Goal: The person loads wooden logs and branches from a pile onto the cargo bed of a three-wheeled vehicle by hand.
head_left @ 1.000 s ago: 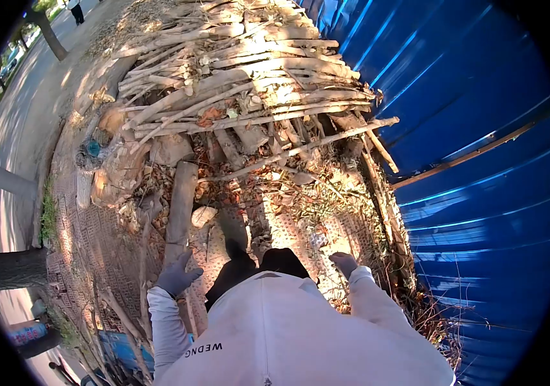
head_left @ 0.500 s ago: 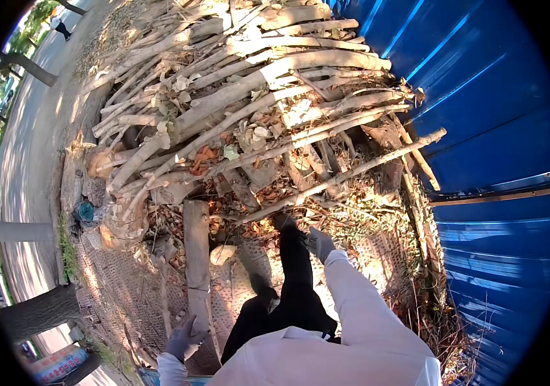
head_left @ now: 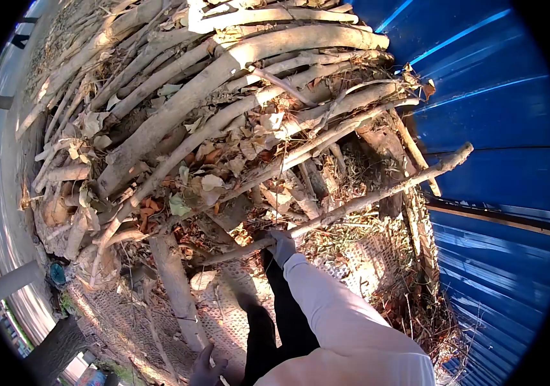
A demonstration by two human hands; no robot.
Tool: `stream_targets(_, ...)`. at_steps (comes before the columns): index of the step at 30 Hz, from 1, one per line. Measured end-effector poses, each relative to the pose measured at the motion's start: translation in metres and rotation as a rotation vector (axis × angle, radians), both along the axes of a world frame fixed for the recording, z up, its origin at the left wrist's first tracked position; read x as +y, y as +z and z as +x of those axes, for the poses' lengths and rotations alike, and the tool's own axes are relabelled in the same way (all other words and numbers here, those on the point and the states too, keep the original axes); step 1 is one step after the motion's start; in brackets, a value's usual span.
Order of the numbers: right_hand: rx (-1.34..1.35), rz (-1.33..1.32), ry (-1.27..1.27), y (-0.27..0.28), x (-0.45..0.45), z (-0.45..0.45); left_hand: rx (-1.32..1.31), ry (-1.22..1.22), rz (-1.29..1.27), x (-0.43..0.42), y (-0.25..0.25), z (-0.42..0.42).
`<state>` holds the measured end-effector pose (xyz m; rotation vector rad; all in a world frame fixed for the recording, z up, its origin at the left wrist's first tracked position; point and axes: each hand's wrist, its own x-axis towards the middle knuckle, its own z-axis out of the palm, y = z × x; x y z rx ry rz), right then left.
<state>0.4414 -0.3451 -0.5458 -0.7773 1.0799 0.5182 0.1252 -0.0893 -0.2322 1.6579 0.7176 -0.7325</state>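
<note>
Sun and shade break across textured paving (head_left: 368, 257), littered with dry leaves, at an outdoor site where we see a blue metal fence (head_left: 493, 122) close off one side and a pale road (head_left: 1, 186) run along the other. Beyond the person's dark-clad legs (head_left: 278, 293), a woodpile (head_left: 223, 67) fills the upper ground, its logs and branches lying roughly side by side under curled leaves.

At the pile's near edge, a long stick (head_left: 384, 198) slants over the ground, its far end in front of the fence; we cannot tell if the two touch. The right hand (head_left: 281, 248) is closed about the stick near its lower end. The left hand (head_left: 206, 368) hangs low at the bottom edge, fingers apart, just beside the lower end of a thick log (head_left: 177, 289) that stretches from the pile across the paving. A pale chunk (head_left: 203, 280) sits between that log and the legs, while more wood (head_left: 414, 225) lines the foot of the fence.

We count one gripped stick, one thick log on the paving, one pale chunk, one teal object (head_left: 58, 274) and at least three tree trunks (head_left: 14, 283) roadside. The pile holds more than ten pieces; overlap defeats an exact tally.
</note>
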Motion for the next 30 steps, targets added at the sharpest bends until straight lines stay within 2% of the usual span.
stream_targets(1, -0.157, -0.101, 0.17, 0.009, 0.006, -0.007, -0.008, -0.004, -0.007, 0.005, 0.001, 0.022)
stream_targets(3, -0.458, -0.38, 0.458, 0.025, 0.017, -0.022, -0.036, -0.185, 0.252, 0.033, -0.001, 0.06)
stream_targets(4, -0.523, -0.462, 0.514, 0.037, 0.021, -0.024, -0.039, -0.266, 0.386, 0.043, 0.003, 0.078)
stream_targets(5, -0.586, -0.549, 0.566, 0.047, 0.024, -0.028, -0.014, -0.231, 0.379, 0.05, 0.002, 0.094)
stream_targets(7, -0.539, -0.501, 0.555, 0.08, 0.003, -0.034, 0.065, -0.133, 0.348, 0.062, -0.006, 0.126)
stream_targets(8, -0.413, -0.388, 0.488, 0.106, -0.012, -0.032, 0.102, -0.061, 0.32, 0.065, -0.014, 0.136)
stream_targets(10, -0.219, -0.202, 0.269, 0.162, -0.049, -0.017, -0.218, -0.262, 0.478, 0.06, -0.027, 0.147)
stream_targets(11, -0.448, -0.382, 0.444, 0.178, -0.074, -0.016, -0.275, -0.309, 0.458, 0.054, -0.029, 0.163)
stream_targets(12, -0.234, -0.261, 0.266, 0.228, -0.077, 0.008, -0.312, -0.351, 0.425, 0.038, -0.026, 0.169)
stream_targets(14, -0.358, -0.284, 0.23, 0.267, -0.102, 0.018, -0.358, -0.492, 0.498, 0.007, -0.036, 0.182)
stream_targets(15, -0.293, -0.291, 0.281, 0.291, -0.115, 0.025, -0.387, -0.533, 0.47, -0.01, -0.04, 0.183)
stream_targets(17, -0.449, -0.323, 0.235, 0.321, -0.098, 0.025, -0.501, -0.569, 0.405, -0.033, -0.05, 0.195)
stream_targets(19, -0.48, -0.311, 0.29, 0.328, -0.104, 0.021, -0.543, -0.61, 0.304, -0.044, -0.06, 0.177)
stream_targets(20, -0.405, -0.243, 0.342, 0.327, -0.107, 0.015, -0.558, -0.607, 0.305, -0.038, -0.05, 0.172)
stream_targets(21, -0.339, -0.166, 0.355, 0.32, -0.103, 0.008, -0.389, -0.594, 0.338, -0.029, -0.038, 0.165)
stream_targets(22, -0.212, -0.043, 0.247, 0.326, -0.073, 0.004, -0.225, -0.58, 0.379, -0.013, -0.03, 0.162)
stream_targets(23, -0.218, 0.038, 0.248, 0.319, -0.055, -0.005, -0.268, -0.583, 0.427, 0.005, -0.025, 0.154)
stream_targets(26, -0.065, 0.276, 0.235, 0.274, -0.008, -0.028, -0.275, -0.578, 0.6, 0.064, -0.036, 0.118)
stream_targets(28, 0.009, 0.282, 0.146, 0.257, 0.037, -0.026, -0.169, -0.566, 0.746, 0.094, -0.029, 0.127)
stream_targets(30, -0.006, 0.359, 0.129, 0.204, 0.058, -0.018, -0.289, -0.5, 0.857, 0.118, -0.039, 0.138)
